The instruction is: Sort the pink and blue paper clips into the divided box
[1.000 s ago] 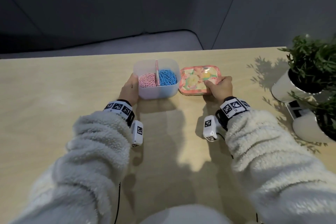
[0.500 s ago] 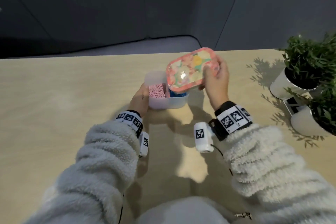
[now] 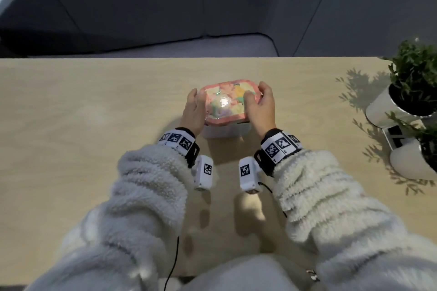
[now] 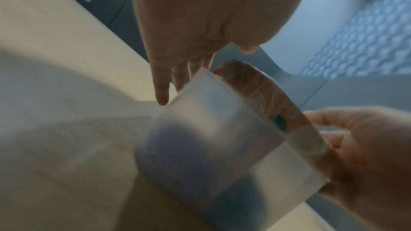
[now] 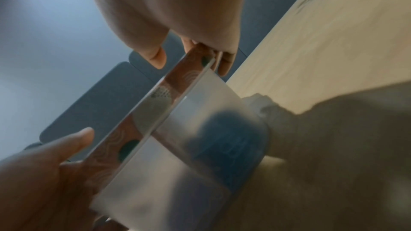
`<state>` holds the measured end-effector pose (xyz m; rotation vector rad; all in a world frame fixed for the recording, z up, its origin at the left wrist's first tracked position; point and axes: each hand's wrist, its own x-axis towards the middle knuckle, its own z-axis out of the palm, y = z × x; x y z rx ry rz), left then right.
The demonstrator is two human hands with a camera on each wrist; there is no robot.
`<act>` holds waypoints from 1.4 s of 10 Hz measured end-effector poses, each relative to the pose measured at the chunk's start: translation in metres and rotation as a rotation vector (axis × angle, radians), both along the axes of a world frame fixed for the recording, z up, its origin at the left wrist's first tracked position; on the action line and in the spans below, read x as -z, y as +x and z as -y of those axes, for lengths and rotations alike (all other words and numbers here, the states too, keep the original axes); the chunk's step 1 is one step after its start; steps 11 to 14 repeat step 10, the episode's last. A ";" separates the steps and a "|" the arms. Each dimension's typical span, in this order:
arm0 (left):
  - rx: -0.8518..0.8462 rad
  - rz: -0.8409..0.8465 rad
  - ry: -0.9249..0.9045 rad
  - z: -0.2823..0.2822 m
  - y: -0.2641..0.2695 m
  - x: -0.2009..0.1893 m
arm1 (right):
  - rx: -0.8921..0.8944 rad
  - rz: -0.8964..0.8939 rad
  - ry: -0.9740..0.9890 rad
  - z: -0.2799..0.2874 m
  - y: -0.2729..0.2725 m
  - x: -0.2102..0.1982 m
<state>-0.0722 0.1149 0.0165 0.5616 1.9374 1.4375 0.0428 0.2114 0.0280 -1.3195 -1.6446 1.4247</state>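
The divided box sits on the pale wooden worktop straight in front of the person, with the flowery pink lid lying across its top. The left hand is against the lid's left end, fingers fairly straight along the box's side, thumb on the lid. The right hand curls over the lid's right end, thumb on top and fingers wrapped round the far corner. From the right wrist view the lid's edge lies along the rim of the frosted box wall, and a dark blue mass of paper clips shows through the plastic. The left wrist view shows the same frosted wall, blurred, with a bluish shadow inside; I cannot tell the pink clips from here. Two potted plants in white pots stand well off to the right on the worktop. Fleecy pale sleeves cover both forearms.
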 end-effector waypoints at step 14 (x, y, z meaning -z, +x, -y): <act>-0.148 -0.066 -0.027 -0.021 -0.005 0.003 | -0.072 0.058 0.084 -0.002 0.000 0.010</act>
